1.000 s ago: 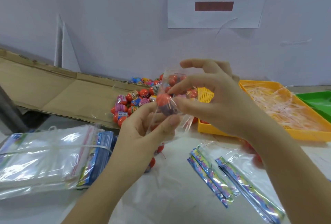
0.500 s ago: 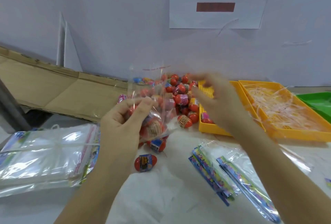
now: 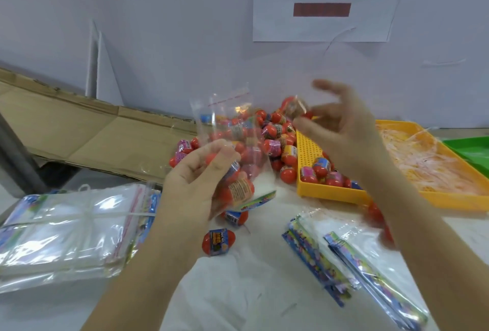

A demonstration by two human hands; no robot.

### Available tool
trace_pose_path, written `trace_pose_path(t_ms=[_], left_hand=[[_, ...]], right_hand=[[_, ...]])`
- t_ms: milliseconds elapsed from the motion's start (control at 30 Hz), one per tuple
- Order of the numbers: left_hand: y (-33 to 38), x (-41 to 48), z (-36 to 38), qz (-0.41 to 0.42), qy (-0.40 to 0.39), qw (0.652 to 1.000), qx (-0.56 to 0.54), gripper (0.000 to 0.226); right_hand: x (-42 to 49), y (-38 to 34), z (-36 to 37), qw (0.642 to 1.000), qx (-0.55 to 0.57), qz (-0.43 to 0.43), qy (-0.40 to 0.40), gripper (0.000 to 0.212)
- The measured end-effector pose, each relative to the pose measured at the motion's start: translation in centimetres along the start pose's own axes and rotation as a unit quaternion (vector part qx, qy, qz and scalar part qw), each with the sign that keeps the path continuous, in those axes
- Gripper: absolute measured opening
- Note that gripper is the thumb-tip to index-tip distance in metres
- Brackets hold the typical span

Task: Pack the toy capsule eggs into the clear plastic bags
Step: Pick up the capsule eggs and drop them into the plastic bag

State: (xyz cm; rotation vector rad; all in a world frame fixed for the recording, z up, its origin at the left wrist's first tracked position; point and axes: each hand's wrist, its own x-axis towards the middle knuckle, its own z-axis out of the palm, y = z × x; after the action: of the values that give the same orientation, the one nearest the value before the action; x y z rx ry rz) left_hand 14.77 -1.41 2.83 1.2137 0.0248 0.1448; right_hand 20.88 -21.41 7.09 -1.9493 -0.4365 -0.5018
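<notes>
Both of our hands are raised above the tabletop (image 3: 238, 293), apart from each other, and each is closed on something. Our left hand (image 3: 195, 182) grips a clear bag (image 3: 225, 119) by its side, fingers curled round the plastic. The bag stands upright with its red-lined mouth at the top, and a few red eggs sit in its bottom end, just beside our palm. Our right hand (image 3: 344, 132), blurred, pinches one capsule egg (image 3: 293, 108) between thumb and fingertip, to the right of the bag's mouth and not touching it.

Behind both hands a pile of eggs (image 3: 275, 140) lies near the wall, reaching the edge of a yellow tray (image 3: 308, 152) that holds a few more. A second yellow tray (image 3: 449, 201) beside it carries thin plastic strips, and a green tray (image 3: 473, 148) shows at the far right. Two loose eggs (image 3: 218, 241) lie on the tabletop below our left hand. A tied stack of bags (image 3: 66, 227) rests at the left, and flat bags (image 3: 330, 259) with colourful headers lie at the right.
</notes>
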Motion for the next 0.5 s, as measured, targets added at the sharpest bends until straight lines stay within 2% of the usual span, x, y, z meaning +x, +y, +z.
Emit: trace_pose_path(t_ms=[100, 200, 267, 367, 500], left_hand=[[-0.3, -0.2, 0.2, 0.023, 0.001, 0.997, 0.068, 0.036], [-0.6, -0.5, 0.6, 0.056, -0.010, 0.991, 0.118, 0.038], [-0.7, -0.6, 0.6, 0.068, -0.027, 0.989, 0.126, 0.040], [-0.8, -0.7, 0.7, 0.074, -0.060, 0.987, 0.132, 0.043], [-1.1, -0.4, 0.5, 0.099, -0.090, 0.983, 0.128, 0.036]], right_hand=[[0.1, -3.3, -1.8, 0.989, 0.130, -0.065, 0.017, 0.032], [-0.5, -5.8, -2.5, 0.979, 0.153, -0.132, -0.029, 0.025], [-0.9, -6.5, -2.5, 0.981, 0.110, -0.146, -0.064, 0.020], [-1.2, -6.6, -2.4, 0.983, -0.024, -0.148, -0.104, 0.014], [-1.1, -6.1, -2.3, 0.975, -0.127, -0.120, -0.135, 0.026]])
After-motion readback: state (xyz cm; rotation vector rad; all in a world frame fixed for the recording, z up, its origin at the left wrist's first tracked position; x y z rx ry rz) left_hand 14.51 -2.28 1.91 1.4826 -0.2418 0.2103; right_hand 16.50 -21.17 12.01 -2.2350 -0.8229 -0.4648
